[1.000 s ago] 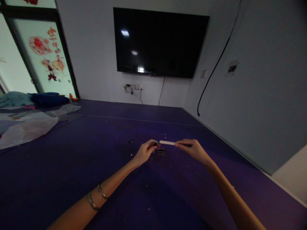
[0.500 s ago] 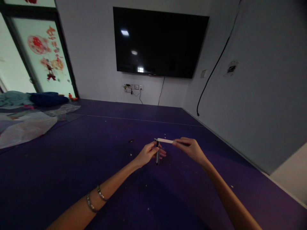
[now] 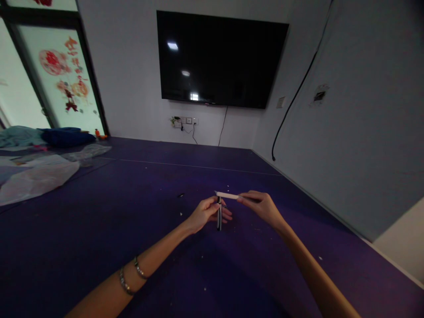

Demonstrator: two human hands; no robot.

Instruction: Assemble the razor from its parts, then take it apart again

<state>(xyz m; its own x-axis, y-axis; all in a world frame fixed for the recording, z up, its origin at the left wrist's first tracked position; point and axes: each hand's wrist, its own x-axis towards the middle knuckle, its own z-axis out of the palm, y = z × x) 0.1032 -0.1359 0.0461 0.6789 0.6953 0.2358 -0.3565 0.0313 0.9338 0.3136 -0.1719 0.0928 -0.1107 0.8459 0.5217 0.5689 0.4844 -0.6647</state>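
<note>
My left hand (image 3: 207, 213) pinches a slim black-and-grey stick-like tool (image 3: 219, 220) between thumb and fingers, upright, its lower end pointing down. Its other fingers are spread behind the tool. From the right, my right hand (image 3: 260, 204) grips a thin pale pinkish-white stick (image 3: 228, 195) by one end, holding it nearly level. The stick's narrow, darker tip lies over the top of the upright tool; whether they touch I cannot tell. What kind of objects these are is too small to make out.
A small dark piece (image 3: 180, 194) and scattered white bits lie on the purple floor (image 3: 149, 212). Clear plastic sheeting (image 3: 43, 176) and dark blue cloth (image 3: 66, 136) are at left. A black cable (image 3: 294, 97) hangs down the right wall; a television (image 3: 221, 59) hangs ahead.
The upright tool in my left hand has shifted slightly right and down. The pale stick has moved a little left and down over its top.
</note>
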